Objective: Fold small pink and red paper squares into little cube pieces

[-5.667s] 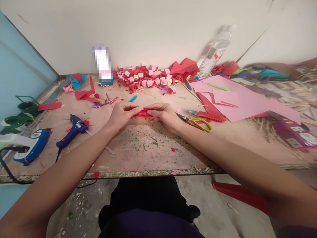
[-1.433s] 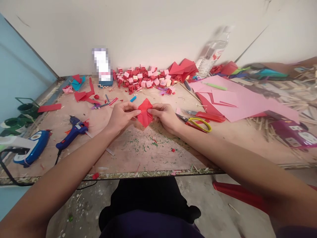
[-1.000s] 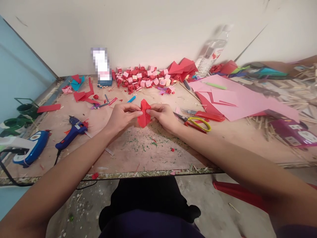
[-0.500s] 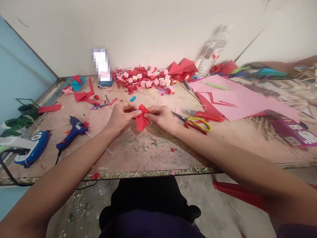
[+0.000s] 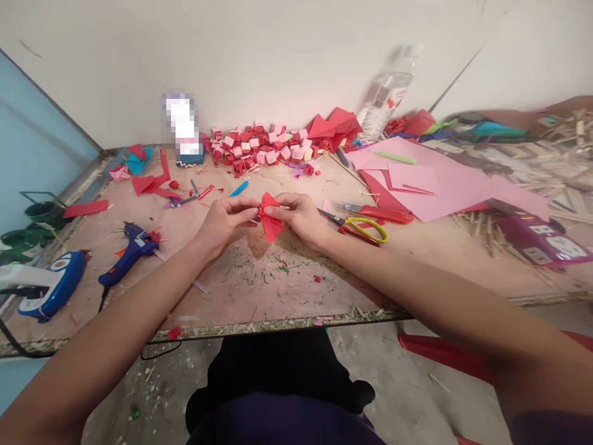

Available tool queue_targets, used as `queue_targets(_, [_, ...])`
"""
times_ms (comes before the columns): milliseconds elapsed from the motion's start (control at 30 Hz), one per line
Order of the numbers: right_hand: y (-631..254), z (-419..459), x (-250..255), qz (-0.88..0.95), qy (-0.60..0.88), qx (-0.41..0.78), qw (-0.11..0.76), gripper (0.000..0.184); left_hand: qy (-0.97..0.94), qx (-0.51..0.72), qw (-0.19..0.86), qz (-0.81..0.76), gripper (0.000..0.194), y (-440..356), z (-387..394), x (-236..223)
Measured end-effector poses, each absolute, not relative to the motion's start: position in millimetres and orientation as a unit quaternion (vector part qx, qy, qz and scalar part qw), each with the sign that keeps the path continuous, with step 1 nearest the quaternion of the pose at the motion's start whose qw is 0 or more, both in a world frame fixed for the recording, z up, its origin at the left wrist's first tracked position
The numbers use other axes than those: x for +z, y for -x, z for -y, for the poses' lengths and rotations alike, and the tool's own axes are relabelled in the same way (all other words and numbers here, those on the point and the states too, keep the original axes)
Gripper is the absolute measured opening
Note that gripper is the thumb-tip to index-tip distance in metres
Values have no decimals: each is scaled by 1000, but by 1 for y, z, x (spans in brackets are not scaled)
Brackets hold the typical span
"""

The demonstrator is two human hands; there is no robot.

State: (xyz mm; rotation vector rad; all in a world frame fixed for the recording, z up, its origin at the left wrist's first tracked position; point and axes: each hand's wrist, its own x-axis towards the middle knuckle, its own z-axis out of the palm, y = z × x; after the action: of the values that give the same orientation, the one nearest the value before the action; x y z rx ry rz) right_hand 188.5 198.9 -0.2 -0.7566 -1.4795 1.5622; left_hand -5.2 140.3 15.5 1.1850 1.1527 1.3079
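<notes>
A piece of folded red paper (image 5: 272,227) is held up over the middle of the table, its creased lower flap hanging down. My right hand (image 5: 303,219) pinches it from the right, thumb across its front. At the paper's left edge, my left hand (image 5: 222,224) has its thumb and index finger closed on the fold; the exact contact is small and partly hidden. Right of my right hand lie yellow-and-red-handled scissors (image 5: 365,227) and a red utility knife (image 5: 386,214). A blue strip (image 5: 239,188) rests just beyond my left hand.
Many small pink and red paper boxes (image 5: 259,148) are heaped against the wall, beside a phone (image 5: 182,123) and a plastic bottle (image 5: 391,93). Pink sheets (image 5: 445,179) cover the right side. A blue glue gun (image 5: 127,253) lies left, and green scraps (image 5: 264,269) litter the front.
The left thumb has slid back from the paper's front toward its left edge. My right thumb now lies further across it, and the paper has turned slightly. The view has shifted a little.
</notes>
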Motion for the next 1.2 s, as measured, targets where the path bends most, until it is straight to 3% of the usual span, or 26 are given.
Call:
queue_targets(667, [-189,-191,9,659,306,569,385,41,-533,531,437,-493,30,4,-140,13])
queue_targets(1200, [-190,-192,7,689,299,537,385,29,-531,504,476,-488,37,8,-141,14])
